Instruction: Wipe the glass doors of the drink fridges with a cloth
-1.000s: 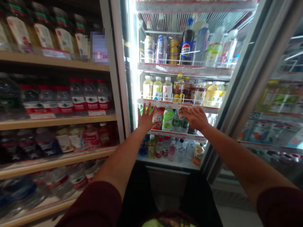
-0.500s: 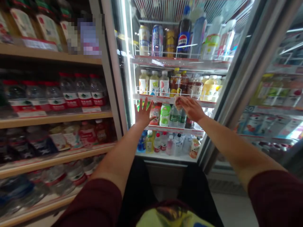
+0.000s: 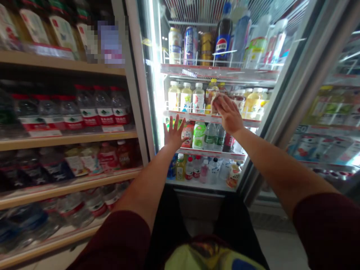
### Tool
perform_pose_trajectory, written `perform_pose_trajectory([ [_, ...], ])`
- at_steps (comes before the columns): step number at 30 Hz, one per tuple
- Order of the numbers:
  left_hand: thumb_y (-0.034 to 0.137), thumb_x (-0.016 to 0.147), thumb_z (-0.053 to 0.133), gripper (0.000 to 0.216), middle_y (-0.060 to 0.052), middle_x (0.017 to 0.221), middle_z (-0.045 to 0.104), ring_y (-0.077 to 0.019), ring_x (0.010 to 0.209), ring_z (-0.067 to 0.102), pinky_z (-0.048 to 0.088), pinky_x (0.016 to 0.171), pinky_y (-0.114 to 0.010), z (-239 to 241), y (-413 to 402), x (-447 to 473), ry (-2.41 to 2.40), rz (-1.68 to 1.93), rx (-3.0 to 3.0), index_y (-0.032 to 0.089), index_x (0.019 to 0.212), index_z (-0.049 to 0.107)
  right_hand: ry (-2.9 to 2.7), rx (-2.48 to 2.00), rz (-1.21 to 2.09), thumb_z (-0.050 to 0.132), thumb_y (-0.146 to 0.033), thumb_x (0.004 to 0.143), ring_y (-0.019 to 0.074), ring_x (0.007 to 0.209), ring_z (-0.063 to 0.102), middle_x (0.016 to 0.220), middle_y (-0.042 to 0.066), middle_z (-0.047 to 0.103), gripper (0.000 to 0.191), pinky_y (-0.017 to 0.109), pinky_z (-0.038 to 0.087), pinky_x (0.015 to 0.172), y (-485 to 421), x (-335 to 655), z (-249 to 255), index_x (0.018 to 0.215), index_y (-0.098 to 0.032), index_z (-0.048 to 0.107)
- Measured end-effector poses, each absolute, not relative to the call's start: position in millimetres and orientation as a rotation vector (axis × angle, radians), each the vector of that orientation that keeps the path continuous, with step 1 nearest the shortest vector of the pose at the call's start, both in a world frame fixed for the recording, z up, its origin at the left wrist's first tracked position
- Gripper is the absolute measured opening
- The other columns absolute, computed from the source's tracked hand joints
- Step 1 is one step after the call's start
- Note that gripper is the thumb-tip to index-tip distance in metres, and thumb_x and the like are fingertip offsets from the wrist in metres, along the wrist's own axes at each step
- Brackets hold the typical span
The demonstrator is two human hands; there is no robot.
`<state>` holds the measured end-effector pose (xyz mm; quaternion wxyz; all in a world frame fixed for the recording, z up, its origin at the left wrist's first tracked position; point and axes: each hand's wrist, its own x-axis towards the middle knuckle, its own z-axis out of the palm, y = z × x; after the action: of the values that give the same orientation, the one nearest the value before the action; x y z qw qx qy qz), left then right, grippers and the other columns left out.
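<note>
My left hand is spread open right by the red-label bottle. My right hand pinches a pale cloth just above the fridge shelf front edge.

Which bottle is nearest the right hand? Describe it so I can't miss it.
Inside the lit cooler, go to the shelf below the cans. By the right hand stands the amber bottle, yellow-capped, unlike the three pale white-capped bottles to its left.

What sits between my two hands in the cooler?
In the head view, between the left hand and right hand stand a red-labelled bottle, a green-labelled bottle and clear water bottles.
</note>
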<state>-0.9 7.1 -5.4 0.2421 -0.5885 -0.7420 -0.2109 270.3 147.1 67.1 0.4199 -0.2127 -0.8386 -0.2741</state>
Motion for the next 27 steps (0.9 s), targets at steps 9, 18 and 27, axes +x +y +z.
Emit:
perform_pose_trajectory([
  [9,0.057,0.1,0.079,0.112,-0.01,0.191,-0.008,-0.0397,0.175,-0.019,0.0,0.142,-0.071,-6,7,1,-2.019,-0.577,-1.625,0.03,0.184,0.011,-2.453,-0.347,-0.733,0.046,-0.007,0.105,0.03,0.172,0.037,0.178,0.005,0.053,0.077,0.061,0.031,0.142,133,236,45,0.178,-0.03,0.045],
  [18,0.054,0.1,0.079,0.111,-0.007,0.192,-0.004,-0.0386,0.177,-0.015,0.0,0.143,-0.071,-8,7,-1,-1.997,-0.597,-1.624,0.033,0.184,0.01,-2.31,-0.351,-0.644,0.043,-0.007,0.106,0.0306,0.175,0.029,0.182,0.006,0.046,0.079,0.064,0.027,0.143,129,199,55,0.182,-0.028,0.035],
  [27,0.061,0.101,0.075,0.109,-0.007,0.193,-0.001,-0.0382,0.177,-0.016,0.001,0.142,-0.072,-10,11,-6,-1.976,-0.629,-1.64,0.033,0.184,0.011,-2.103,-0.569,-0.651,0.039,-0.007,0.108,0.0352,0.177,0.024,0.187,0.007,0.036,0.077,0.067,0.024,0.143,131,208,81,0.182,-0.026,0.036],
])
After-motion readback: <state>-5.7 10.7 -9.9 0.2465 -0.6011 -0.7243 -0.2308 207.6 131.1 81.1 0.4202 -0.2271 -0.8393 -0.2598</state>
